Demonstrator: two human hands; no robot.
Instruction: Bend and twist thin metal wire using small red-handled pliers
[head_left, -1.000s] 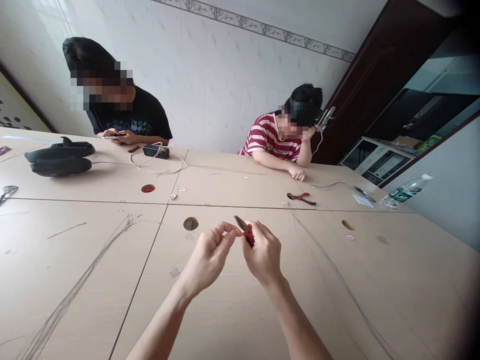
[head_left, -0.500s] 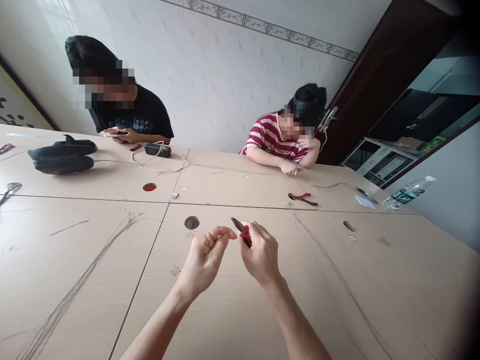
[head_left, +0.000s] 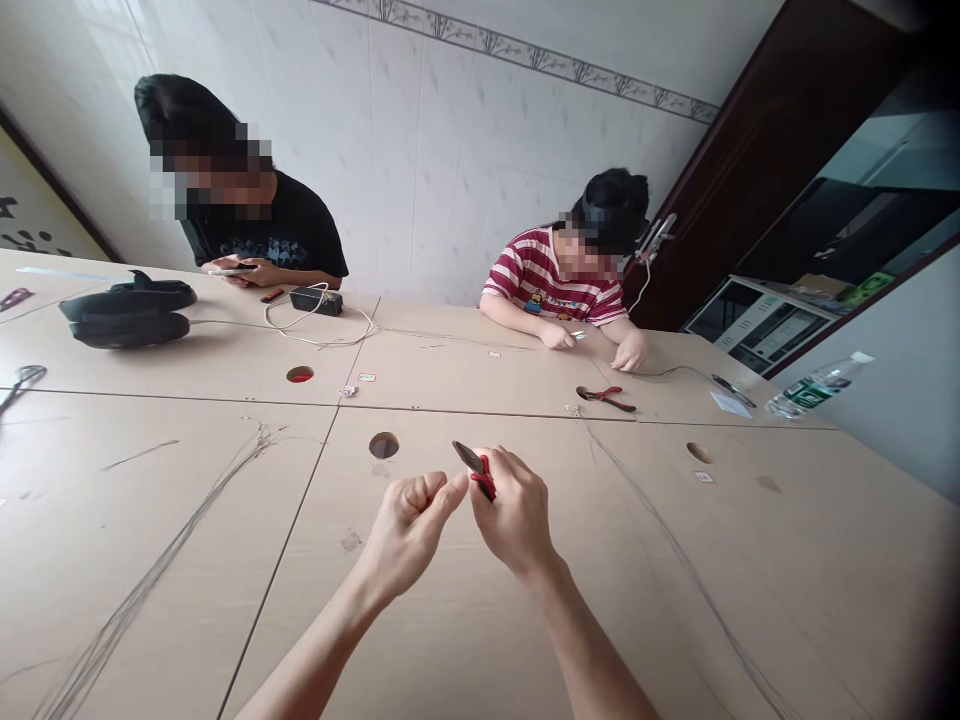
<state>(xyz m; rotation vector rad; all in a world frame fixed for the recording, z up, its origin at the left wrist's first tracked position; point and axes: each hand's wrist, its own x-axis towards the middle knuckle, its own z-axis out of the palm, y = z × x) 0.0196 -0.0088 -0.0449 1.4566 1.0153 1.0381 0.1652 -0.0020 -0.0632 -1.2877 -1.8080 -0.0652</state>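
Observation:
My right hand (head_left: 514, 510) is wrapped round a pair of pliers (head_left: 484, 476) with red and black handles, whose dark jaws point up and to the left. Close beside it, my left hand (head_left: 409, 525) is closed, its thumb stretched toward the pliers. What the left fingers hold, if anything, is hidden or too fine to make out. Both hands are above the pale wooden table (head_left: 450, 620). To the left lies a bundle of thin wires (head_left: 180, 545), and another wire strand (head_left: 675, 545) runs along the right.
Across the table sit a person in black (head_left: 292, 225) and a person in a striped shirt (head_left: 525, 280). Another pair of pliers (head_left: 611, 398) lies ahead. A water bottle (head_left: 814, 388) stands at the right, a black bag-like object (head_left: 127, 315) at the left. The tabletop has round holes.
My left fingers have curled in with the thumb extended. The pliers have shifted slightly left and down. Across the table, the person in stripes has lowered a hand from the face to the table.

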